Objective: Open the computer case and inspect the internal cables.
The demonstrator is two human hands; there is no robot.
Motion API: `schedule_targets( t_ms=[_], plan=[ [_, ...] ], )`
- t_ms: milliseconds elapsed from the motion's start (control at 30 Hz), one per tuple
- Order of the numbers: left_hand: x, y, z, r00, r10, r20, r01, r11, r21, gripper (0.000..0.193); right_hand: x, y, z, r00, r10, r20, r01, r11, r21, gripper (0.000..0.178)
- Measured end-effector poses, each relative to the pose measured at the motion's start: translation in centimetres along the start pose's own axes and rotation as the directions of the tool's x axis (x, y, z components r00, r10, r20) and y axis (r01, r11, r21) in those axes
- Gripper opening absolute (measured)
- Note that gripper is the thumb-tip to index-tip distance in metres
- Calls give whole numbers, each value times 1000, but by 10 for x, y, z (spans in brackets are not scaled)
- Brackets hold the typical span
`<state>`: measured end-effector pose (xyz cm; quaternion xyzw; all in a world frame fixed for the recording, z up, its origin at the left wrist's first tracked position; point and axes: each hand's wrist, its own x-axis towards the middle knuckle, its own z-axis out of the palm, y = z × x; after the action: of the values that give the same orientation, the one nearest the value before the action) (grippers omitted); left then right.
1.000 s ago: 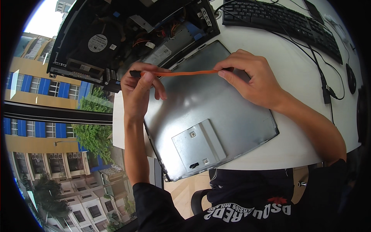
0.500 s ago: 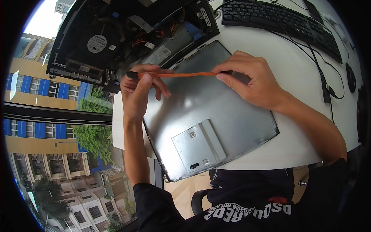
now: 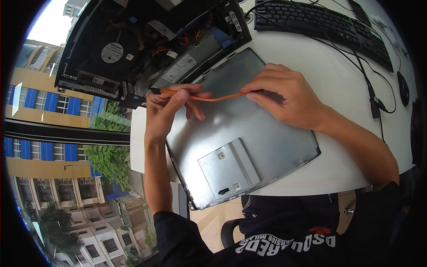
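An orange SATA cable (image 3: 218, 99) stretches between my two hands, sagging slightly in the middle. My left hand (image 3: 171, 104) pinches it with the thumb near its black connector (image 3: 154, 91), which sticks out past the fingers. The other end goes into the fingertips of my right hand (image 3: 282, 93), where it is hidden. Below both hands lies a silver metal side panel (image 3: 213, 129) with a raised plate near its front edge. Behind my left hand is an opened black desktop computer case (image 3: 147, 49), its fan and wiring exposed.
A black keyboard (image 3: 324, 26) is at the back right of the white table (image 3: 342, 164). Black cables (image 3: 367, 78) run down the right side, near a black mouse (image 3: 403, 89). A window (image 3: 66, 138) borders the table on the left.
My left hand has moved a little right and nearer to me. The cable, nearly straight before, now bows downward between my hands. My right hand has shifted slightly left.
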<state>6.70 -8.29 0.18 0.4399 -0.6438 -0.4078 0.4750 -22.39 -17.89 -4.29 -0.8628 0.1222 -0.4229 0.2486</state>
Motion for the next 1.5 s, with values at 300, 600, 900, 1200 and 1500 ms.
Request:
schedule_targets(
  t_ms=[300, 600, 900, 1200, 1500],
  plan=[
    [3, 6, 3, 996, -82, 43, 81, 996, 27, 45, 1, -1, 0, 998, 63, -19, -61, 996, 70, 15],
    [4, 16, 8, 972, -175, 157, 175, 984, 12, 34, 0, 1, 2, 1000, -21, -9, 22, 995, 93, 17],
    [4, 18, 12, 951, -223, 212, 213, 975, 71, 41, -1, -2, 2, 996, -79, 29, 78, 996, 36, 13],
    [5, 20, 14, 945, -315, 92, 310, 948, 65, 43, -1, 0, 3, 997, -61, 44, 59, 998, 31, 12],
    [0, 12, 5, 942, -299, 150, 304, 953, -6, 34, -1, 1, 3, 1000, -6, 19, 6, 999, 46, 11]
  ],
)
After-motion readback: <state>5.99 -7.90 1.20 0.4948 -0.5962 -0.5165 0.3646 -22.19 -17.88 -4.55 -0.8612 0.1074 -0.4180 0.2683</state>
